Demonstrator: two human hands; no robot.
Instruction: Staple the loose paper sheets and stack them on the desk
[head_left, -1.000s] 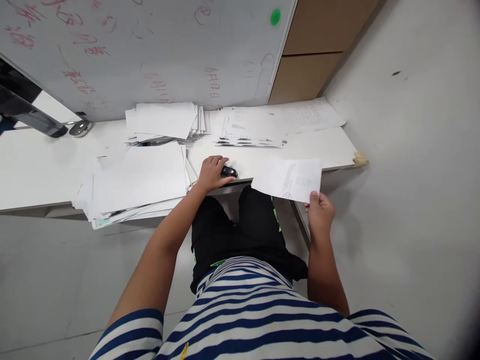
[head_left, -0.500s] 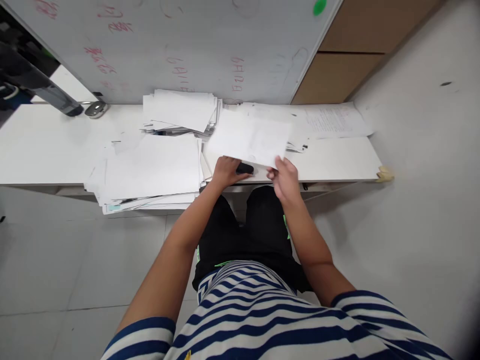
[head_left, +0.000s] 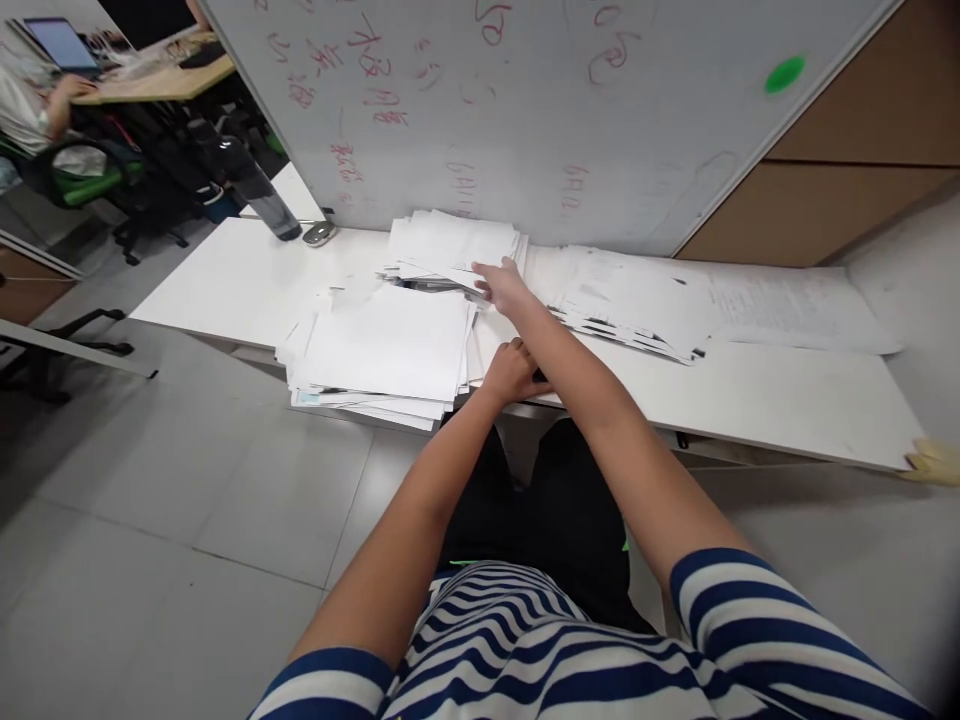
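Note:
My left hand (head_left: 514, 372) is closed around a black stapler (head_left: 539, 376) at the front edge of the white table, and most of it is covered by the fingers and my right forearm. Reaching across above it, my right hand (head_left: 504, 285) is at the right front corner of the back paper stack (head_left: 454, 240). Its thumb and fingertips pinch the edge of a top sheet there. A second, wider paper stack (head_left: 382, 340) lies nearer me, left of my left hand, and juts past the table edge. Fanned sheets (head_left: 622, 300) lie right of my hands, against the whiteboard.
The whiteboard (head_left: 525, 120) with red writing stands behind the white table (head_left: 217, 280). A dark bottle (head_left: 259, 190) and a computer mouse (head_left: 320, 233) are at the back left. A printed sheet (head_left: 802, 310) lies far right. Another person's arm (head_left: 64, 100) shows at a desk.
The sheets that my right hand held have gone to the pile on the right, and that hand has crossed left to the back stack. My left hand keeps the stapler. The view has swung left.

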